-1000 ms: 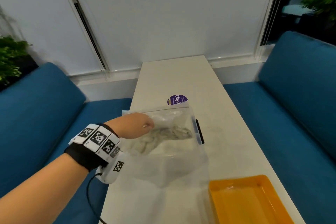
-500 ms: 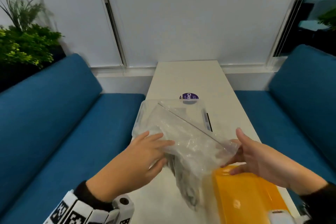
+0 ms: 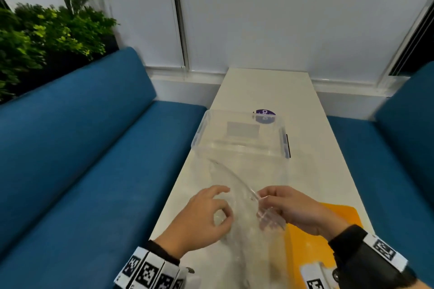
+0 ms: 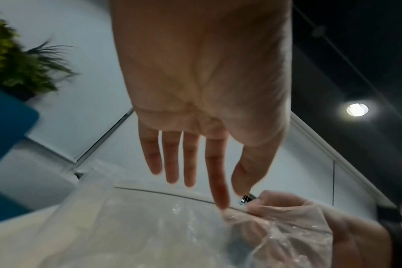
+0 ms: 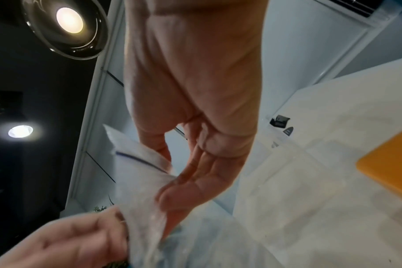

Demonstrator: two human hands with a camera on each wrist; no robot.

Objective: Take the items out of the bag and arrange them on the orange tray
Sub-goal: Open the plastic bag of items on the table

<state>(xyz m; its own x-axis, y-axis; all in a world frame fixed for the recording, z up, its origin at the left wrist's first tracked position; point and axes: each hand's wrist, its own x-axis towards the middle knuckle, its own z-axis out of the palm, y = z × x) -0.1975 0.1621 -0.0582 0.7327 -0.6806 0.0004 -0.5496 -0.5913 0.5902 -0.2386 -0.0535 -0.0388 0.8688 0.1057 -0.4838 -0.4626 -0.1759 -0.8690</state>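
Both hands on the clear bag [image 3: 244, 230], held just above the tabletop [image 3: 263, 87] w/ orange tray [image 3: 312, 246] to its right. Right hand [image 3: 298, 209] grip pinches the bag's top edge; left hand [image 3: 202, 216] thumb + forefinger pinch its side, other fingers loose.

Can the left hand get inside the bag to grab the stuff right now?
Probably not yet. The left hand is at the bag, but the bag's top strip looks closed, and the right hand pinches that edge.

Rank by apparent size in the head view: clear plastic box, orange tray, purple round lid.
1. clear plastic box
2. orange tray, partly hidden by the right hand and bag, so its place is unsure
3. purple round lid, smallest
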